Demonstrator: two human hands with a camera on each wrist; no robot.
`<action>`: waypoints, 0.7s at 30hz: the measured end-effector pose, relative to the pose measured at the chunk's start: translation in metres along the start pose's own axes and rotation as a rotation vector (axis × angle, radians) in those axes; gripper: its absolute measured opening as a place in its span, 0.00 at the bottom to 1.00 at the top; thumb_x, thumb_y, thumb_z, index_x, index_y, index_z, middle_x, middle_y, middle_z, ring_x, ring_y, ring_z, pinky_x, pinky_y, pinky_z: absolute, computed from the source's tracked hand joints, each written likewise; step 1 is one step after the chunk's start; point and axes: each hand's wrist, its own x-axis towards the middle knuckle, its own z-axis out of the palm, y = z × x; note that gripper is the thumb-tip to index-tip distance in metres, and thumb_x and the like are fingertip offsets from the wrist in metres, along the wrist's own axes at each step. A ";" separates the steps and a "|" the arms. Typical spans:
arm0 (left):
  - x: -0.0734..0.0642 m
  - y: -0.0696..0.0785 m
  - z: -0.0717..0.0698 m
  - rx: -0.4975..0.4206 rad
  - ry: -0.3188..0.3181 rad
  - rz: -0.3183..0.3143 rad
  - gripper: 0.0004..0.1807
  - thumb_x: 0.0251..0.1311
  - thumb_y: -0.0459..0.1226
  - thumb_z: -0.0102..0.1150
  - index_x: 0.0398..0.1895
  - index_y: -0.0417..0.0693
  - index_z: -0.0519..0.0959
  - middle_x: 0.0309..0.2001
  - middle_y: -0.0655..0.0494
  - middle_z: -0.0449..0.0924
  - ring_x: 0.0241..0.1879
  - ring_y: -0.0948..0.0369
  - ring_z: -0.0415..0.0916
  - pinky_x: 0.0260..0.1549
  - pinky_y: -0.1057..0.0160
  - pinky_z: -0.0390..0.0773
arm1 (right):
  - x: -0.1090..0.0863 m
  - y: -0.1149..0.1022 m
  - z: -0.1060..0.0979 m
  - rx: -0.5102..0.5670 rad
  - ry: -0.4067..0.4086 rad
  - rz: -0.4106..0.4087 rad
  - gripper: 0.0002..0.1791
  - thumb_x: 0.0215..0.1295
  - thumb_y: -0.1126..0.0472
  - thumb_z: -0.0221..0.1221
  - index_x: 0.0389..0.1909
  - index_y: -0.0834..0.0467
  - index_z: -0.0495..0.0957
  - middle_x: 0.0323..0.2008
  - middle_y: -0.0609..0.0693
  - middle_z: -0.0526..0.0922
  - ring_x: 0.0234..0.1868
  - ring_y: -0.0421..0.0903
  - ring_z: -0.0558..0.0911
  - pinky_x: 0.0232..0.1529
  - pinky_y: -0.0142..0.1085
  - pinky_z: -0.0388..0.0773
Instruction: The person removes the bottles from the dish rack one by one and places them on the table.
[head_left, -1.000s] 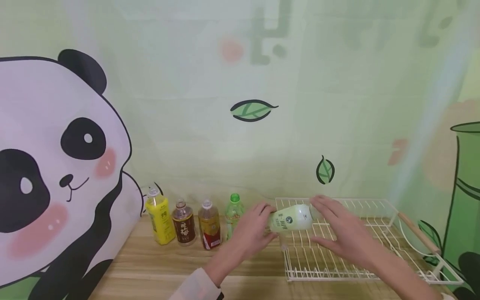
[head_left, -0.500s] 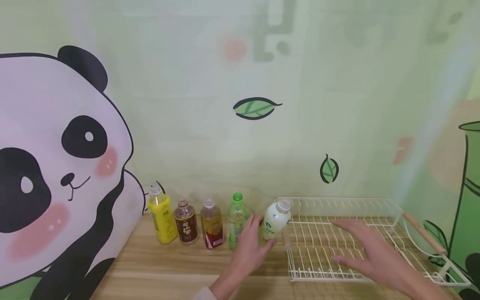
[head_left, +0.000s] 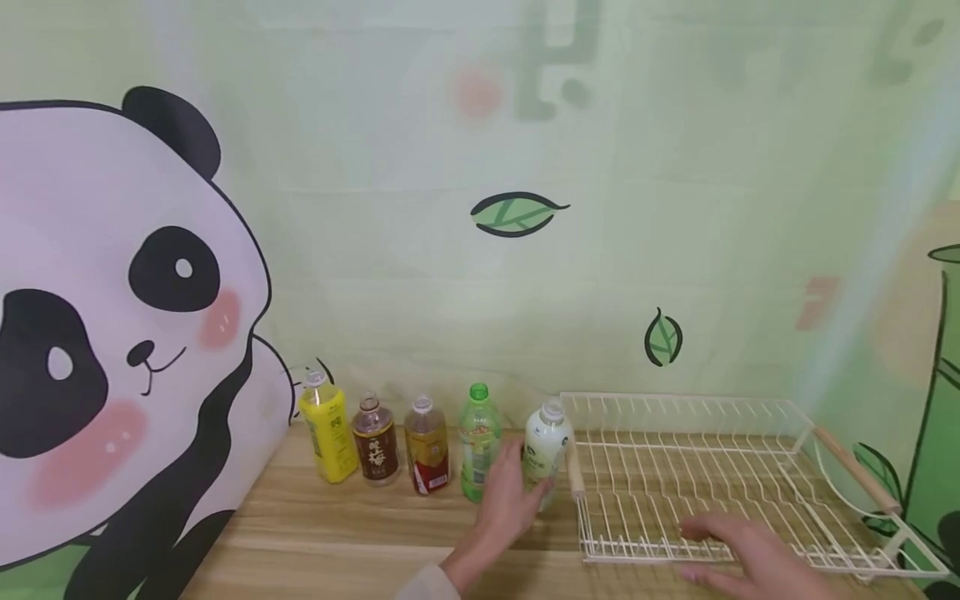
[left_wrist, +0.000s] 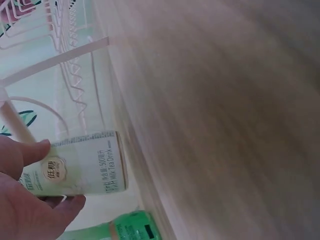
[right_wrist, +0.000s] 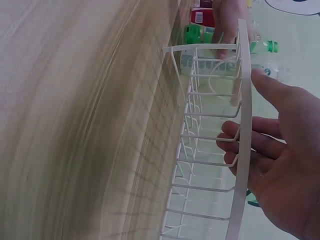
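Observation:
My left hand [head_left: 502,504] holds a pale green and white milk tea bottle [head_left: 546,437] that stands upright beside the rack's left end. In the left wrist view, thumb and fingers wrap round the bottle [left_wrist: 82,167], and its base is at or just above the tabletop; I cannot tell whether it touches. A green-capless-looking clear bottle [head_left: 478,442] with a green neck is just left of that hand. My right hand [head_left: 753,554] is at the white wire rack's [head_left: 637,557] front edge, fingers loosely bent and holding nothing; whether it touches the rack is unclear.
Left of the green bottle stand a red-and-gold labelled bottle [head_left: 428,450], a brown labelled bottle [head_left: 376,446] and a yellow bottle [head_left: 328,433]. The rack has wooden handles [head_left: 858,471] at its ends. A printed panda cloth [head_left: 390,250] hangs behind the wooden table [head_left: 337,542].
The milk tea bottle has gone from tilted sideways above the rack to upright on the left, carried by my left hand. My right hand has drawn away from it, right and nearer me.

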 end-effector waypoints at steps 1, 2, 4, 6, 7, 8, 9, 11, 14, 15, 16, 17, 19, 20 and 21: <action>0.001 -0.001 0.002 0.003 0.006 -0.009 0.35 0.56 0.33 0.79 0.67 0.41 0.74 0.58 0.48 0.80 0.56 0.50 0.81 0.58 0.49 0.84 | 0.000 0.001 0.001 0.001 0.005 -0.017 0.25 0.73 0.44 0.65 0.58 0.60 0.82 0.51 0.48 0.88 0.50 0.51 0.86 0.46 0.43 0.86; 0.003 -0.001 0.004 0.009 0.013 -0.014 0.36 0.57 0.32 0.78 0.68 0.39 0.73 0.57 0.47 0.80 0.56 0.49 0.81 0.58 0.49 0.84 | 0.000 0.001 0.001 0.002 0.011 -0.032 0.25 0.74 0.44 0.65 0.58 0.60 0.82 0.51 0.49 0.88 0.49 0.51 0.87 0.45 0.44 0.87; 0.007 -0.002 0.007 0.019 0.018 -0.023 0.36 0.57 0.31 0.78 0.69 0.37 0.72 0.57 0.45 0.80 0.57 0.49 0.81 0.58 0.49 0.84 | 0.000 0.003 0.002 -0.020 0.026 -0.043 0.23 0.74 0.45 0.65 0.57 0.59 0.83 0.50 0.48 0.88 0.48 0.49 0.87 0.45 0.44 0.87; 0.010 -0.001 0.010 0.021 0.013 -0.027 0.36 0.59 0.31 0.77 0.69 0.34 0.71 0.57 0.43 0.79 0.57 0.48 0.80 0.59 0.48 0.83 | 0.000 0.004 0.002 -0.031 0.030 -0.033 0.22 0.74 0.44 0.65 0.55 0.58 0.84 0.48 0.45 0.88 0.47 0.45 0.86 0.44 0.44 0.87; 0.012 -0.001 0.011 0.020 0.007 -0.025 0.36 0.60 0.31 0.76 0.69 0.33 0.71 0.57 0.42 0.79 0.57 0.47 0.79 0.59 0.48 0.83 | -0.001 0.005 0.003 -0.035 0.038 -0.043 0.20 0.74 0.45 0.65 0.54 0.57 0.84 0.46 0.44 0.88 0.45 0.43 0.86 0.43 0.43 0.86; 0.013 -0.001 0.013 0.021 0.004 -0.017 0.35 0.60 0.31 0.76 0.69 0.32 0.71 0.57 0.42 0.79 0.58 0.47 0.79 0.59 0.47 0.83 | -0.001 0.007 0.003 -0.032 0.038 -0.043 0.19 0.75 0.46 0.65 0.53 0.57 0.84 0.45 0.43 0.88 0.44 0.41 0.85 0.42 0.43 0.86; 0.015 -0.001 0.014 0.020 0.001 -0.014 0.35 0.60 0.31 0.75 0.68 0.32 0.71 0.57 0.41 0.78 0.58 0.46 0.79 0.59 0.47 0.82 | -0.002 0.008 0.003 -0.027 0.038 -0.045 0.18 0.75 0.47 0.65 0.52 0.57 0.85 0.44 0.42 0.88 0.43 0.39 0.85 0.41 0.42 0.86; 0.018 0.000 0.017 0.013 0.001 -0.012 0.35 0.61 0.30 0.75 0.68 0.30 0.70 0.57 0.40 0.78 0.58 0.45 0.78 0.60 0.46 0.82 | -0.003 0.010 0.003 -0.009 0.041 -0.051 0.16 0.75 0.49 0.65 0.51 0.57 0.85 0.43 0.41 0.88 0.42 0.37 0.84 0.39 0.41 0.85; 0.021 0.000 0.021 0.017 0.017 -0.012 0.35 0.60 0.29 0.75 0.68 0.29 0.69 0.57 0.38 0.78 0.59 0.43 0.77 0.62 0.45 0.80 | -0.003 0.011 0.004 0.016 0.036 -0.031 0.16 0.76 0.49 0.64 0.52 0.57 0.85 0.43 0.42 0.87 0.42 0.38 0.84 0.39 0.40 0.85; 0.022 0.001 0.021 0.013 0.016 -0.022 0.36 0.60 0.29 0.75 0.69 0.28 0.69 0.58 0.37 0.77 0.59 0.43 0.77 0.62 0.45 0.80 | -0.003 0.011 0.004 0.022 0.034 -0.021 0.16 0.76 0.49 0.64 0.52 0.57 0.85 0.44 0.42 0.87 0.43 0.39 0.85 0.39 0.40 0.85; 0.021 0.001 0.020 0.003 0.019 -0.026 0.37 0.59 0.29 0.75 0.69 0.28 0.68 0.58 0.37 0.77 0.60 0.42 0.76 0.62 0.44 0.80 | -0.003 0.010 0.004 0.027 0.031 -0.014 0.17 0.76 0.48 0.64 0.52 0.57 0.85 0.44 0.43 0.87 0.43 0.40 0.85 0.40 0.40 0.85; 0.020 0.002 0.020 0.000 0.015 -0.031 0.39 0.58 0.29 0.75 0.70 0.27 0.67 0.59 0.35 0.77 0.61 0.41 0.75 0.63 0.43 0.79 | -0.003 0.008 0.004 0.030 0.025 0.000 0.18 0.76 0.48 0.63 0.53 0.57 0.85 0.45 0.43 0.87 0.44 0.41 0.85 0.41 0.41 0.85; 0.018 0.004 0.017 -0.016 0.000 -0.034 0.41 0.56 0.28 0.76 0.71 0.28 0.66 0.61 0.35 0.76 0.62 0.40 0.75 0.64 0.42 0.78 | -0.003 0.007 0.005 0.027 0.011 0.023 0.19 0.76 0.46 0.63 0.53 0.57 0.85 0.46 0.43 0.87 0.45 0.44 0.86 0.42 0.42 0.85; 0.015 0.005 0.015 -0.023 -0.012 -0.034 0.42 0.54 0.27 0.77 0.71 0.28 0.66 0.60 0.35 0.76 0.62 0.40 0.75 0.64 0.42 0.79 | -0.003 0.006 0.005 0.027 0.005 0.030 0.20 0.77 0.45 0.62 0.54 0.58 0.84 0.47 0.44 0.87 0.46 0.46 0.86 0.43 0.43 0.86; 0.012 0.007 0.011 -0.031 -0.029 -0.039 0.44 0.53 0.27 0.77 0.72 0.29 0.65 0.61 0.34 0.75 0.62 0.39 0.75 0.63 0.41 0.79 | -0.004 0.006 0.006 0.020 0.001 0.027 0.21 0.77 0.45 0.62 0.55 0.58 0.84 0.48 0.45 0.87 0.47 0.48 0.86 0.44 0.44 0.86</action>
